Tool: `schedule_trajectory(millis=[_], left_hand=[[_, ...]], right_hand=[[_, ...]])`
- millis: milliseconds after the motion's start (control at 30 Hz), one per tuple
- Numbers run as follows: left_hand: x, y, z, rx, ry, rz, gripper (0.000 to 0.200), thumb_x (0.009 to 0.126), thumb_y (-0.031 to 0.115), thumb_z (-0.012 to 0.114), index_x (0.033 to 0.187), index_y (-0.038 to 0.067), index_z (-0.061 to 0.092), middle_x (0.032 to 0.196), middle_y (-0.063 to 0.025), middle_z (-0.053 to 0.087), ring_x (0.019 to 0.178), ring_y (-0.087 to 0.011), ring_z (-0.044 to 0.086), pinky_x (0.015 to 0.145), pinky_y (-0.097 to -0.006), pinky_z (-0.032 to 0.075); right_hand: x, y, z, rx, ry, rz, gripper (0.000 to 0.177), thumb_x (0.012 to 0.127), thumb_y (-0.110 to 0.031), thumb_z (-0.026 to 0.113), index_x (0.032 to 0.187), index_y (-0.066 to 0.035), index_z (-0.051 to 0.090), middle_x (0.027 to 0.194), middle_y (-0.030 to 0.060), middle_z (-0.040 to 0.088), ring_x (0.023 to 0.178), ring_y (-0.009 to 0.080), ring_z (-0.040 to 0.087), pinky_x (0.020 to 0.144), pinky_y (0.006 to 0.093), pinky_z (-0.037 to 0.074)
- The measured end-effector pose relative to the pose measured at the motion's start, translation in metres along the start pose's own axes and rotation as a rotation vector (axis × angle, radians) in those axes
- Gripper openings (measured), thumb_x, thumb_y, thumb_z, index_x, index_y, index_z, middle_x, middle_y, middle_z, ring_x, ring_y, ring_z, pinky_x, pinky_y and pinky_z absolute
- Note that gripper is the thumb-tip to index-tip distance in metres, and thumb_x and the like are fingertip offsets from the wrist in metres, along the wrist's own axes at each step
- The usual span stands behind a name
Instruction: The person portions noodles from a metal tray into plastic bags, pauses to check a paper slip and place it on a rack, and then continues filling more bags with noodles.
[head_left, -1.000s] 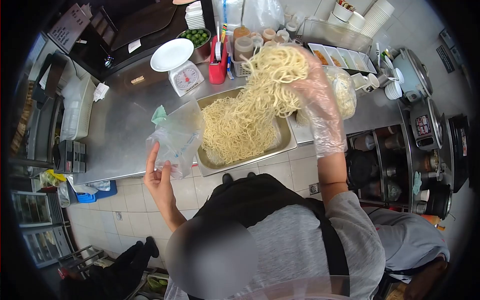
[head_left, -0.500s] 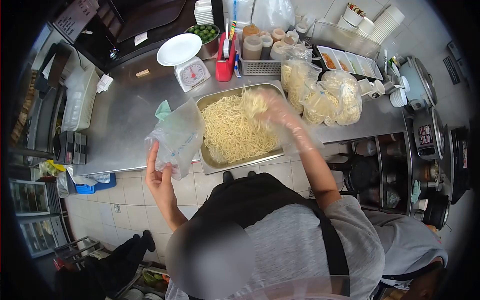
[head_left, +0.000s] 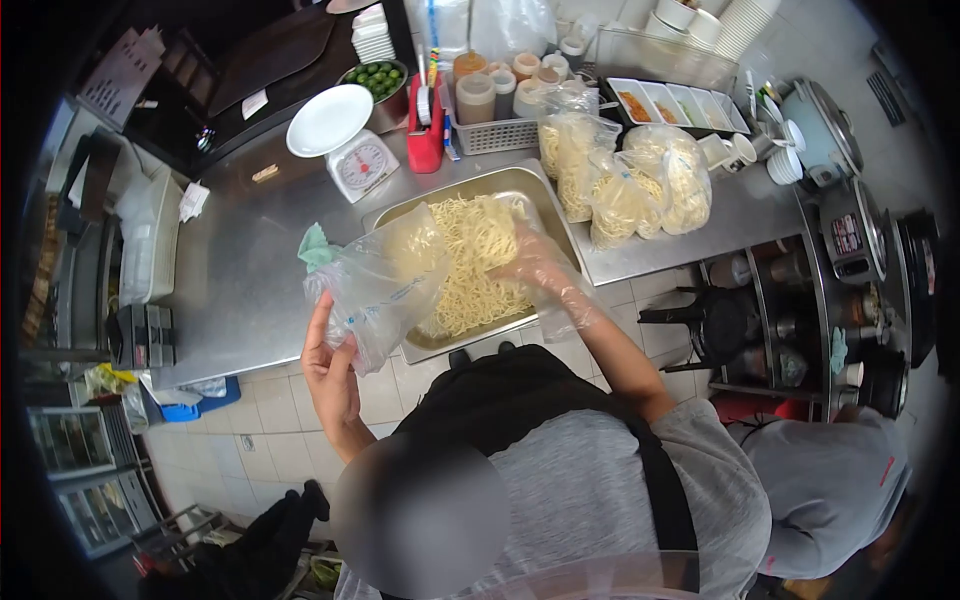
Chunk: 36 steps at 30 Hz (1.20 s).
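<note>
A deep metal tray [head_left: 553, 215] of pale yellow noodles [head_left: 470, 295] lies on the counter in front of me. My left hand [head_left: 330, 365] pinches a clear plastic bag [head_left: 385, 300] with blue print, and the bag's wide end reaches over the tray's left part, with noodles showing through it. In a loose clear plastic glove, my right hand [head_left: 528, 260] is low over the right half of the tray. Its fingers are curled around a clump of noodles [head_left: 495, 238], partly blurred. A green cloth [head_left: 318, 247] lies just beyond the bag.
Filled noodle bags [head_left: 625, 195] stand right of the tray. Behind it are a white dial scale [head_left: 362, 165], a red tape dispenser [head_left: 425, 135], a basket of sauce bottles [head_left: 495, 135] and a topping container [head_left: 675, 105]. A person in grey [head_left: 825, 490] is at lower right.
My right hand has come down from above the tray's far edge to the noodles. The bag has shifted right, further over the tray. The view has turned slightly, and the person in grey has moved.
</note>
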<state>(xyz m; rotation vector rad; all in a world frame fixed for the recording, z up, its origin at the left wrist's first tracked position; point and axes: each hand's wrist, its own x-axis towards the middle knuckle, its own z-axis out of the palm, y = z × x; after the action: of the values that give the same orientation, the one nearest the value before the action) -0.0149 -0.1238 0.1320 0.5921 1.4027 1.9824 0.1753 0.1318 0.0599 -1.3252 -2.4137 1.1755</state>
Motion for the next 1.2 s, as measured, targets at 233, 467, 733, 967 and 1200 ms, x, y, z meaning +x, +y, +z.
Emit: schedule_trajectory(millis=[233, 467, 733, 967, 1200], left_hand=[[0.009, 0.002, -0.001, -0.030, -0.044, 0.040, 0.058, 0.076, -0.010, 0.046, 0.133, -0.006, 0.037, 0.136, -0.0161, 0.042, 0.120, -0.0222, 0.046, 0.099, -0.0342, 0.040], [-0.001, 0.011, -0.032, -0.009, 0.050, 0.015, 0.059, 0.074, -0.011, 0.044, 0.133, -0.008, 0.036, 0.138, -0.0183, 0.039, 0.122, -0.0238, 0.044, 0.100, -0.0353, 0.039], [-0.021, 0.019, -0.044, 0.047, -0.037, -0.030, 0.058, 0.073, -0.009, 0.048, 0.131, -0.007, 0.040, 0.136, -0.0177, 0.042, 0.126, -0.0234, 0.040, 0.102, -0.0345, 0.035], [-0.028, 0.043, -0.042, 0.192, -0.154, -0.044, 0.055, 0.070, -0.007, 0.058, 0.124, -0.005, 0.050, 0.130, -0.0132, 0.048, 0.120, -0.0184, 0.044, 0.098, -0.0298, 0.035], [-0.018, 0.087, -0.015, 0.342, -0.300, -0.054, 0.054, 0.069, -0.011, 0.055, 0.122, -0.002, 0.053, 0.129, -0.0118, 0.048, 0.114, -0.0132, 0.046, 0.074, -0.0207, 0.047]], right_hand=[[0.001, 0.005, -0.013, -0.175, 0.003, -0.142, 0.066, 0.061, -0.031, 0.078, 0.114, 0.000, 0.054, 0.108, 0.0207, 0.060, 0.099, 0.0353, 0.058, 0.084, 0.0394, 0.046], [-0.039, -0.071, -0.074, 1.019, 0.002, -0.166, 0.047, 0.070, -0.001, 0.071, 0.114, -0.001, 0.056, 0.106, 0.0141, 0.062, 0.098, 0.0198, 0.062, 0.083, 0.0303, 0.052], [-0.021, -0.123, -0.107, 1.107, 0.103, -0.327, 0.052, 0.084, -0.016, 0.064, 0.130, -0.004, 0.043, 0.121, 0.0143, 0.055, 0.111, 0.0213, 0.054, 0.096, 0.0377, 0.045], [-0.001, -0.178, -0.145, 1.010, 0.226, -0.575, 0.046, 0.084, -0.015, 0.063, 0.124, -0.004, 0.045, 0.115, 0.0133, 0.056, 0.106, 0.0207, 0.056, 0.090, 0.0365, 0.047], [0.005, -0.245, -0.204, 0.979, 0.227, -0.870, 0.040, 0.084, -0.015, 0.063, 0.119, -0.004, 0.048, 0.110, 0.0122, 0.057, 0.100, 0.0200, 0.057, 0.085, 0.0353, 0.049]])
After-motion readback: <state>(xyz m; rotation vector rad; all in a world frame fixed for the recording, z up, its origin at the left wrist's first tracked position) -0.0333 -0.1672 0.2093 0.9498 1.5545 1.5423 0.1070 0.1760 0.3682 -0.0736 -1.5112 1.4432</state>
